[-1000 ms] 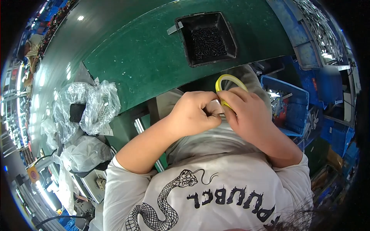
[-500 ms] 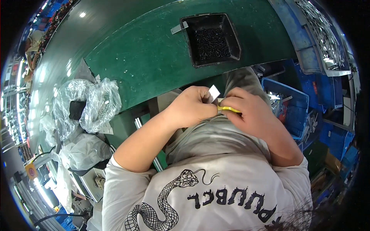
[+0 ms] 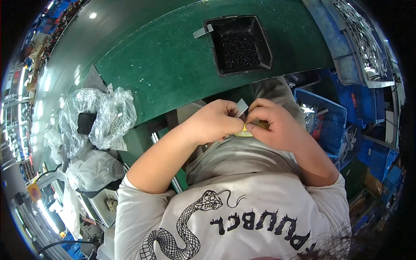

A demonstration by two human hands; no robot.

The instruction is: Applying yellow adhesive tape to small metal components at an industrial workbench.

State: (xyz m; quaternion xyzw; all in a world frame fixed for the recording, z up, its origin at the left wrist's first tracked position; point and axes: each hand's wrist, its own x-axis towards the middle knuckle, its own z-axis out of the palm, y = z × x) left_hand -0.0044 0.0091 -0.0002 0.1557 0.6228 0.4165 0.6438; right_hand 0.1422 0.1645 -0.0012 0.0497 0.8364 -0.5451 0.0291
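My left hand [image 3: 219, 122] is closed round a flat grey metal piece [image 3: 242, 108], whose end sticks up past the thumb and forefinger. Close against it, my right hand [image 3: 277, 125] is closed in a pinch, its thumb on a small yellow strip [image 3: 243, 133]. That strip shows just below the fingertips, between the two hands; its full shape is hidden. Both hands are above my lap, in front of the bench edge. On the bench beyond them stands a black bin [image 3: 265, 65] of small dark screw-like parts [image 3: 238, 48].
Another flat metal piece [image 3: 203, 31] leans on the bin's left rim, on the green bench [image 3: 164, 65]. Clear plastic bags [image 3: 115, 113] lie at the left. To the right are a blue crate [image 3: 331, 110] and a bin of long metal parts [image 3: 357, 39].
The yellow strip has shifted from along my right thumb to below the fingertips. My right fingers have bent and moved closer to the left hand. The metal piece has tilted slightly.
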